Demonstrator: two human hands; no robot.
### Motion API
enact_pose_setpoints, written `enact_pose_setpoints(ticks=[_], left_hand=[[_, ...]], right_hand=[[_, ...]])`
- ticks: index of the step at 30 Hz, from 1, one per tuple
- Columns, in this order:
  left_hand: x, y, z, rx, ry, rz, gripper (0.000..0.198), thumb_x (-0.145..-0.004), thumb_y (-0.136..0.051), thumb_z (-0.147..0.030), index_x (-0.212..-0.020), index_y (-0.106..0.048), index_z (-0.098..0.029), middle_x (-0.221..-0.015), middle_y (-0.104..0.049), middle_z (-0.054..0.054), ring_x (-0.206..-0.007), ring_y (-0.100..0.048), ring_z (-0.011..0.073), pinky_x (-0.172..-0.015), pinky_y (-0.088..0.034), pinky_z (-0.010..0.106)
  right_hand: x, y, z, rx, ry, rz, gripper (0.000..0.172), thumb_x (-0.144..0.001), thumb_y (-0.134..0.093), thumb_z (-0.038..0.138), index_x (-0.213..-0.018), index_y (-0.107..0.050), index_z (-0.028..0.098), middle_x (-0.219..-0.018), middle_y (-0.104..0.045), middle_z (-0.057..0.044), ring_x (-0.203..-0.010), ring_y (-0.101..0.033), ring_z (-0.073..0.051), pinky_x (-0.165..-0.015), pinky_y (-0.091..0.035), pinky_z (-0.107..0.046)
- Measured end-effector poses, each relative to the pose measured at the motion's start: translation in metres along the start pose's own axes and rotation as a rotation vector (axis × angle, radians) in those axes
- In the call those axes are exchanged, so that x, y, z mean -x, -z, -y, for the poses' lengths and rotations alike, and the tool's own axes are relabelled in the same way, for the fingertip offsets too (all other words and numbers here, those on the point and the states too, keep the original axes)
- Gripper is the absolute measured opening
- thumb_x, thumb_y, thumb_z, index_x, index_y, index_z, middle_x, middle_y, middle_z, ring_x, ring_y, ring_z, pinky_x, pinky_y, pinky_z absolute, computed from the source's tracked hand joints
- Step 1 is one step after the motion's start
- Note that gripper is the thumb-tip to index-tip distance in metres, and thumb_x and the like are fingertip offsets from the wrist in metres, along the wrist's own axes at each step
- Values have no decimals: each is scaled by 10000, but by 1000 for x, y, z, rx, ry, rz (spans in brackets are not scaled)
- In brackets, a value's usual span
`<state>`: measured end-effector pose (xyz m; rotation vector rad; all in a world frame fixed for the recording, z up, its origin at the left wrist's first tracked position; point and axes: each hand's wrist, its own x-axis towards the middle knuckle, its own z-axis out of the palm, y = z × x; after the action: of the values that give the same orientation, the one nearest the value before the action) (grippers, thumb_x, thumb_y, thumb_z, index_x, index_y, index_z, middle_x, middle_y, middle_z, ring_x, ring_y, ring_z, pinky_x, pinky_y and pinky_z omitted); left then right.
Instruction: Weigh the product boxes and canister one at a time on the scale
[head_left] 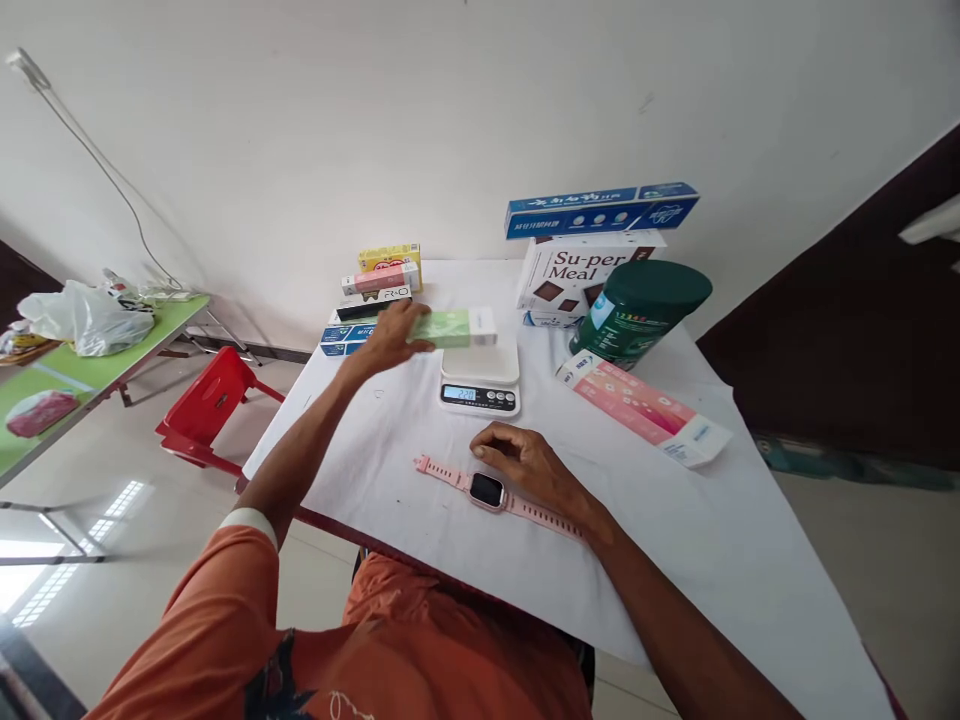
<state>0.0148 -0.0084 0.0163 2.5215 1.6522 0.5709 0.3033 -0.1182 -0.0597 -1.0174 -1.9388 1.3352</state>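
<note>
The white-covered table (360,440) is the largest thing here, and the white kitchen scale (480,370) stands on it with its display lit. Well to the left of the scale are a green-topped table (176,315) and a red chair (206,405). Right of the scale, a dark green canister (637,310) leans to the right; behind it and to the scale's far right, a white "Su-per Meal" box (559,270) carries a long blue box (600,210) on top. Nearer than these, to the scale's right, a pink-and-white box (645,405) lies slantwise. On the scale's far left sit a yellow box (390,255) and a smaller pink box (379,278), with a blue box (337,340) in front. The left hand (391,338), left of the scale, has its fingers closed on the left end of a blurred green box (450,328), whose other end is over the scale's platform; whether they touch, I cannot tell. On the scale's near side, the right hand (525,458) is loosely curled, with nothing visible in its grasp, just beside a pink-strapped watch (487,490).
</note>
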Motion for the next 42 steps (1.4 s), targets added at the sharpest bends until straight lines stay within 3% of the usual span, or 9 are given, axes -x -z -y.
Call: enact_pose_setpoints(ticks=[5, 9, 13, 18, 23, 29, 34, 37, 42], left_hand=[[15, 34, 61, -87, 244, -36, 573, -850, -736, -377, -1374, -553, -236, -1339, -553, 124, -1270, -523, 344, -1106, -409, 511], [22, 33, 95, -116, 388, -19, 548, -834, -745, -348, -1343, -575, -236, -1300, -543, 126, -1262, -504, 344, -1109, -400, 513], [22, 23, 104, -143, 401, -50, 538, -840, -747, -344, -1341, -598, -219, -1336, -518, 156, -1282, -464, 354, -1098, -405, 504], [19, 23, 89, -212, 349, -139, 582, -853, -752, -417, -1386, -586, -252, -1391, -494, 186, -1315, -443, 413, -1080, -404, 567], [-6, 10, 36, -166, 155, -206, 700, -820, -806, -385, -1449, -532, -243, -1411, -516, 204, -1323, -487, 435, -1068, -436, 594], [-53, -42, -105, -4, -403, 39, 568, -909, -732, -323, -1432, -545, -201, -1390, -591, 175, -1262, -590, 323, -1055, -500, 498], [-88, -90, -202, -77, -612, 258, 614, -862, -754, -206, -1435, -533, -196, -1425, -598, 174, -1284, -591, 337, -1029, -498, 479], [-105, -110, -226, -155, -592, 352, 579, -843, -715, -108, -1398, -557, -160, -1417, -604, 192, -1274, -599, 338, -1005, -493, 455], [-114, -120, -234, -215, -568, 401, 429, -848, -684, -107, -1271, -622, -144, -1282, -661, 192, -1227, -614, 329, -1014, -455, 460]], right_hand=[[-1, 0, 0, 4, 20, -7, 242, -919, -632, 417, -865, -725, 200, -866, -731, -41, -813, -650, -206, -759, -499, -337], [-1, -1, 1, 4, 25, -18, 232, -919, -633, 402, -860, -728, 199, -872, -737, -40, -809, -649, -202, -755, -496, -333], [-1, -1, 1, -10, 25, -19, 231, -915, -643, 407, -861, -725, 198, -860, -738, -42, -804, -652, -207, -753, -502, -338], [-3, 0, -1, -14, 34, -31, 203, -908, -650, 372, -853, -729, 193, -851, -731, -38, -791, -641, -194, -751, -496, -324], [-5, 1, 0, -73, 46, -31, 144, -866, -684, 316, -829, -731, 184, -824, -721, -26, -765, -623, -174, -722, -470, -297], [-7, 0, -2, -109, 62, -46, 99, -844, -684, 266, -808, -716, 180, -788, -709, -7, -733, -606, -151, -709, -460, -278], [-7, -1, -2, -110, 55, -35, 76, -821, -667, 225, -750, -655, 199, -757, -679, 15, -726, -591, -147, -705, -454, -273], [-6, 1, 1, -95, 57, -23, 131, -813, -651, 225, -700, -587, 206, -709, -628, 33, -680, -539, -134, -668, -413, -272], [-5, 1, 3, -76, 59, -14, 235, -792, -639, 231, -641, -460, 219, -629, -514, 57, -618, -437, -117, -619, -346, -274]])
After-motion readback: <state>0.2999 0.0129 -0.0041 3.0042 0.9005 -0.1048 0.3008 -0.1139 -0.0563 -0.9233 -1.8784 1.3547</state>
